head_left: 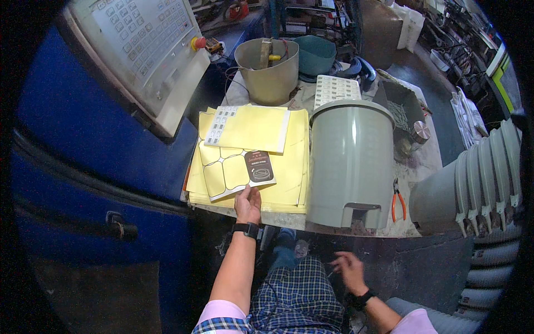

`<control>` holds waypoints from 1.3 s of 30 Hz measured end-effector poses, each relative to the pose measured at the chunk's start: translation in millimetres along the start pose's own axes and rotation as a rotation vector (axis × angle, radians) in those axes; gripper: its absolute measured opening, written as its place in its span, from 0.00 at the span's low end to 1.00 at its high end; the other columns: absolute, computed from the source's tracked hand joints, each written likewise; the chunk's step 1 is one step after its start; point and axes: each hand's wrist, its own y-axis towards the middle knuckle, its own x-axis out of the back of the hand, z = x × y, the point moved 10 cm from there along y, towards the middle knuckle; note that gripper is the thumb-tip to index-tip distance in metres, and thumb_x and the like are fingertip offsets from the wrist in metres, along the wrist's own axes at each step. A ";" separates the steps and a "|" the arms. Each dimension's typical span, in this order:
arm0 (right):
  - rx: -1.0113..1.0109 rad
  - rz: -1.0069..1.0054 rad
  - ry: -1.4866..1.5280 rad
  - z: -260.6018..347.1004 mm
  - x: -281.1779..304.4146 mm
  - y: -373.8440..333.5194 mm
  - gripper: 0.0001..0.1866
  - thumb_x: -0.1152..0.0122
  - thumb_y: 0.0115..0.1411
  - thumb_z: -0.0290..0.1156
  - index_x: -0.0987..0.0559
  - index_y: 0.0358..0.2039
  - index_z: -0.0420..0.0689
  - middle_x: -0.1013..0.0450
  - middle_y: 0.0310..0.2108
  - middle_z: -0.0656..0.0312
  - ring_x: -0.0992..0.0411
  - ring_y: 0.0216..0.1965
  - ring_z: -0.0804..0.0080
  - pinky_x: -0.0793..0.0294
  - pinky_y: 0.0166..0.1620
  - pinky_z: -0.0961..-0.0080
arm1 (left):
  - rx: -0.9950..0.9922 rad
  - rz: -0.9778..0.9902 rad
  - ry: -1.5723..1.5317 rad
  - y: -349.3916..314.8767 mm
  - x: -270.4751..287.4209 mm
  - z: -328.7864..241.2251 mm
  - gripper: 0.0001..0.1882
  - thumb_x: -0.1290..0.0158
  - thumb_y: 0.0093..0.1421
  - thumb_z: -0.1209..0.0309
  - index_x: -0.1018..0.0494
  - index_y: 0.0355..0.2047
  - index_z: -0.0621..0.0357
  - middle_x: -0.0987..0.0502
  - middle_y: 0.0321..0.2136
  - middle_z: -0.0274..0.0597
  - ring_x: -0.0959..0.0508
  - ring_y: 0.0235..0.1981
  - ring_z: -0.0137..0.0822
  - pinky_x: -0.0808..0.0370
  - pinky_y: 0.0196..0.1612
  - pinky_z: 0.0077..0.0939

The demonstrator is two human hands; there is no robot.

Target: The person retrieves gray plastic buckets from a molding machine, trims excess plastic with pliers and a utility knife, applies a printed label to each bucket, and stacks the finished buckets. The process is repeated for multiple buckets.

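My left hand (247, 205) is at the near edge of a yellow backing sheet (225, 172), its fingers closed on that edge. One dark brown label (260, 166) remains visible on the sheet, next to the fingertips; the rest shows rounded outlines. Beneath lies a stack of yellow sheets (297, 133), and a smaller yellow sheet (258, 128) with white printed labels covers its far part. My right hand (350, 271) hovers above my lap, fingers bent but apart, with nothing plainly held. A grey plastic bin (351, 161) lies on its side right of the stack.
Orange-handled pliers (397, 203) lie beside the bin. Nested grey bins (467, 183) stand at the right. Behind are a beige bucket (261, 78), a green bucket (320, 55) and a white label sheet (337, 89). A machine control panel (144, 50) with a red button rises at the left.
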 end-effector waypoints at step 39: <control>0.710 -0.544 -0.231 244.5 -95.6 50.8 0.05 0.42 0.52 0.25 0.25 0.26 0.36 0.28 0.26 0.53 0.26 0.24 0.61 0.28 0.29 0.69 | -0.057 -0.027 0.064 -88.5 70.0 16.3 0.14 0.56 0.62 0.78 0.39 0.48 0.57 0.29 0.42 0.44 0.24 0.39 0.38 0.24 0.42 0.33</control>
